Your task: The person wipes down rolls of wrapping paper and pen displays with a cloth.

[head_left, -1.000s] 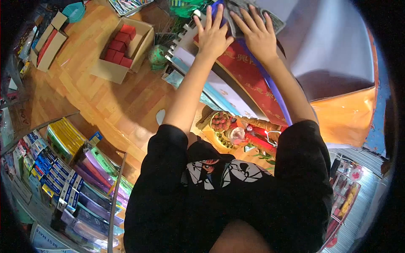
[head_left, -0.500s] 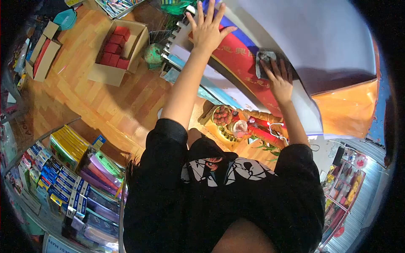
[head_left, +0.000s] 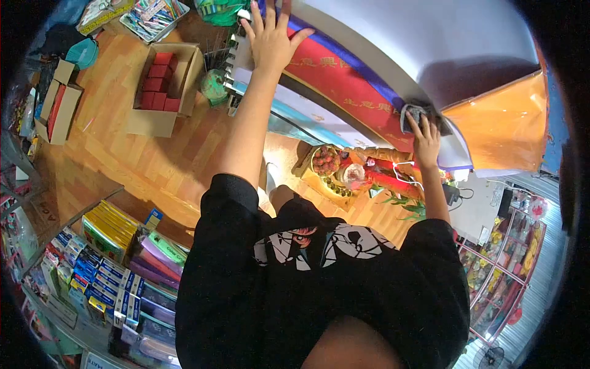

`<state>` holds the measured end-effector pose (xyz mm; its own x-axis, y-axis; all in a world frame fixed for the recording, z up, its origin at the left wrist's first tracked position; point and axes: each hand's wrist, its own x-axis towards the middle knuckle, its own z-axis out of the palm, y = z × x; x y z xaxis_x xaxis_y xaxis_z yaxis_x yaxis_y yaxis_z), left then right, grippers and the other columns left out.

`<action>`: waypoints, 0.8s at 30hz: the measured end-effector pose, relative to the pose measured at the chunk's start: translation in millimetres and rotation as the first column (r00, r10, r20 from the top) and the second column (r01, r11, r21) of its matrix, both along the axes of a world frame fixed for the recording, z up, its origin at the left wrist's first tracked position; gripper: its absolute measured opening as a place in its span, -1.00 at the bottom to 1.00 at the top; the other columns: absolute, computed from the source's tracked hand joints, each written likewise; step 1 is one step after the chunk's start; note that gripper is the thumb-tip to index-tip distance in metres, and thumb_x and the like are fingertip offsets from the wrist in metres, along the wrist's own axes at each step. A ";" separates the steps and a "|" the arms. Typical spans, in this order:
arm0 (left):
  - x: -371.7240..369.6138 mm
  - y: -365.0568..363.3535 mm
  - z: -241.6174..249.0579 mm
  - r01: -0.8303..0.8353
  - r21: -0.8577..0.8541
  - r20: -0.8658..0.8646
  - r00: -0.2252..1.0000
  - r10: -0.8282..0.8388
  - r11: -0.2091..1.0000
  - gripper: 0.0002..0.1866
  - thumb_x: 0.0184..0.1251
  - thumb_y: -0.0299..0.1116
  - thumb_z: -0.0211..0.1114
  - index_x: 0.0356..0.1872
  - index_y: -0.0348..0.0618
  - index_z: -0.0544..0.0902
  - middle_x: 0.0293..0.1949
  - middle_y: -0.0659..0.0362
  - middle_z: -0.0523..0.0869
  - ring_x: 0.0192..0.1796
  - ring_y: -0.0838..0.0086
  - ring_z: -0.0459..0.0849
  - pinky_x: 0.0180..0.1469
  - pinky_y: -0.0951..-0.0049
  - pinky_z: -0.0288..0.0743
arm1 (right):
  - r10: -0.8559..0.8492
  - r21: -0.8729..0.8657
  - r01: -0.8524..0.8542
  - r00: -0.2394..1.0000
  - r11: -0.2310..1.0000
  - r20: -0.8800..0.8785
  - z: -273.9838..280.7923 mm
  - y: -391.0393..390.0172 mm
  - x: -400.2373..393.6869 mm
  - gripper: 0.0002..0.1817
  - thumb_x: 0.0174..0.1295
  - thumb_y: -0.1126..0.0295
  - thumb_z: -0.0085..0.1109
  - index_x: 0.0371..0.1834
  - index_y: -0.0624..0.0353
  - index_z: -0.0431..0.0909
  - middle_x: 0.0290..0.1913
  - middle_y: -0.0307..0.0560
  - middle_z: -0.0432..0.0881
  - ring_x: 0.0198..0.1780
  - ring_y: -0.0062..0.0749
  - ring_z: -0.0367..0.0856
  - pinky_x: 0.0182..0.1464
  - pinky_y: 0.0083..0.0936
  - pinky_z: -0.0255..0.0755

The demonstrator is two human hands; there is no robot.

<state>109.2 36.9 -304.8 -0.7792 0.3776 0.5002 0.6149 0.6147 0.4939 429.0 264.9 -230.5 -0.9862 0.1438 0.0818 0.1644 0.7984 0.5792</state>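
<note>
My left hand (head_left: 269, 46), its fingers spread, rests on the upper left end of a large curved white panel (head_left: 362, 37). A red strip with gold characters (head_left: 332, 77) and a blue edge lies along that panel. My right hand (head_left: 425, 138) presses a crumpled grey cloth (head_left: 415, 118) against the panel near the strip's lower right end. Part of the cloth is hidden under the fingers. Orange sheeting (head_left: 501, 126) hangs to the right of this hand.
On the wooden floor (head_left: 110, 147) stands a cardboard box (head_left: 190, 74) with red boxes. Below the panel is a tray of fruit (head_left: 326, 163) and red items. Stacked stationery boxes (head_left: 92, 270) fill the lower left; a rack of small goods (head_left: 504, 270) is at right.
My right hand has moved down and right along the panel with the cloth. My left hand appears further left, still spread, as the whole view has shifted.
</note>
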 end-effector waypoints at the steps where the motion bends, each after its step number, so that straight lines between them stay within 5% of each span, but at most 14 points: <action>1: 0.4 -0.2 -0.4 0.003 -0.021 0.028 1.000 -0.002 1.000 -0.22 0.07 0.16 0.02 0.21 -0.21 0.17 0.27 -0.06 0.04 0.32 -0.02 -0.17 0.23 -0.14 -0.24 | 0.014 0.025 -0.013 1.000 1.000 -0.021 -0.3 4.1 7.7 -0.30 -0.12 0.56 -0.06 0.17 -0.34 0.25 0.06 -0.16 0.35 0.05 -0.21 0.31 0.00 -0.31 0.26; 5: 3.9 1.0 -3.2 -0.077 0.025 -0.129 0.988 0.079 0.997 -0.28 -0.01 0.13 0.13 0.02 -0.30 0.37 0.13 -0.12 0.28 0.24 -0.01 0.09 0.19 -0.03 -0.03 | -0.085 -0.034 0.083 0.994 0.996 -0.071 -11.9 10.5 48.9 -0.34 -0.07 0.60 -0.12 0.18 -0.23 0.25 0.13 -0.02 0.28 0.21 -0.06 0.16 0.16 -0.23 0.14; 7: 4.3 1.7 -12.3 0.023 0.136 -0.070 0.997 -0.013 0.990 -0.32 0.05 0.02 0.15 0.17 -0.11 0.25 0.31 0.02 -0.07 0.32 -0.02 -0.11 0.16 -0.25 -0.13 | -0.184 -0.143 0.163 0.972 0.976 -0.148 -16.4 -5.0 67.3 -0.33 -0.12 0.67 -0.15 0.17 -0.09 0.27 0.15 0.06 0.26 0.24 0.00 0.12 0.20 -0.17 0.10; 8: 3.7 0.6 -14.7 0.022 0.138 -0.079 0.997 -0.011 0.990 -0.32 0.05 0.02 0.15 0.17 -0.11 0.25 0.31 0.02 -0.07 0.32 -0.02 -0.11 0.16 -0.25 -0.13 | -0.205 -0.217 0.157 0.954 0.964 -0.220 -21.0 -18.6 71.9 -0.34 -0.14 0.70 -0.15 0.16 -0.01 0.27 0.12 0.08 0.28 0.23 0.00 0.14 0.20 -0.18 0.11; 10: 1.4 -4.9 -15.9 0.011 0.090 -0.054 0.998 -0.006 0.996 -0.36 0.13 0.05 0.08 0.17 -0.11 0.27 0.29 -0.02 0.01 0.29 -0.05 -0.01 0.17 -0.13 -0.02 | -0.195 -0.488 -0.017 0.904 0.873 -0.381 -37.8 -48.4 70.5 -0.37 -0.18 0.75 -0.14 0.09 0.13 0.32 0.10 0.08 0.33 0.20 -0.01 0.19 0.19 -0.24 0.12; 11: -3.5 -8.0 -18.6 -0.003 0.091 -0.064 0.998 0.009 0.996 -0.36 0.13 0.05 0.08 0.17 -0.11 0.27 0.29 -0.02 0.01 0.29 -0.05 -0.01 0.17 -0.13 -0.02 | -0.075 -0.588 -0.139 0.943 0.797 -0.324 -55.6 -60.3 65.9 -0.43 -0.13 0.70 -0.13 0.06 0.09 0.37 0.12 0.05 0.33 0.13 -0.03 0.27 0.14 -0.26 0.17; 13: -13.1 -16.7 -24.0 0.159 0.273 -0.082 0.987 -0.142 0.949 -0.50 0.07 -0.06 0.19 0.02 -0.08 0.46 0.27 0.00 0.08 0.20 -0.01 0.19 0.15 0.04 0.14 | 0.303 -0.374 -0.364 0.929 0.853 -0.213 -52.2 -120.2 16.5 -0.51 -0.06 0.45 -0.06 0.06 0.00 0.40 0.15 -0.12 0.34 0.03 -0.18 0.35 0.00 -0.34 0.28; 16: -28.9 -38.8 -17.4 0.297 0.449 -0.054 0.950 -0.306 0.843 -0.52 0.07 -0.15 0.22 0.03 -0.08 0.45 0.18 -0.01 0.24 0.07 0.09 0.39 0.02 0.26 0.34 | 0.463 -0.356 -0.552 0.831 0.754 -0.307 -58.0 -172.4 -99.1 -0.48 -0.10 0.44 -0.05 0.06 -0.06 0.41 0.13 -0.18 0.36 -0.09 -0.25 0.40 -0.09 -0.44 0.29; 18: -30.8 -50.3 -0.6 0.167 0.575 0.076 0.964 -0.255 0.801 -0.56 0.00 -0.20 0.31 -0.09 -0.18 0.51 -0.03 0.04 0.46 -0.12 0.36 0.55 -0.20 0.46 0.45 | 0.584 -0.230 -0.661 0.744 0.714 -0.325 -59.9 -184.0 -173.1 -0.44 -0.09 0.38 -0.05 0.12 -0.03 0.33 0.16 -0.17 0.31 -0.05 -0.26 0.38 -0.08 -0.40 0.29; 20: -40.3 -51.5 -4.7 0.056 0.688 0.262 0.911 -0.319 0.724 -0.54 -0.07 -0.16 0.36 -0.19 -0.27 0.53 -0.17 0.04 0.54 -0.27 0.42 0.59 -0.26 0.48 0.46 | 0.620 -0.246 -0.687 0.725 0.684 -0.299 -73.5 -178.2 -223.3 -0.47 -0.05 0.37 -0.08 0.10 0.12 0.30 0.20 -0.09 0.22 0.08 -0.23 0.31 0.07 -0.26 0.21; 24: -57.8 -45.7 -25.1 0.110 0.562 0.307 0.893 -0.330 0.820 -0.42 -0.18 -0.17 0.44 -0.17 -0.38 0.48 -0.41 0.11 0.58 -0.33 0.54 0.55 -0.28 0.56 0.44 | 0.674 0.039 -0.686 0.723 0.727 0.149 -86.1 -153.2 -270.6 -0.55 0.10 0.26 -0.19 0.12 -0.05 0.31 0.27 -0.12 0.13 0.30 -0.29 0.03 0.28 -0.19 -0.12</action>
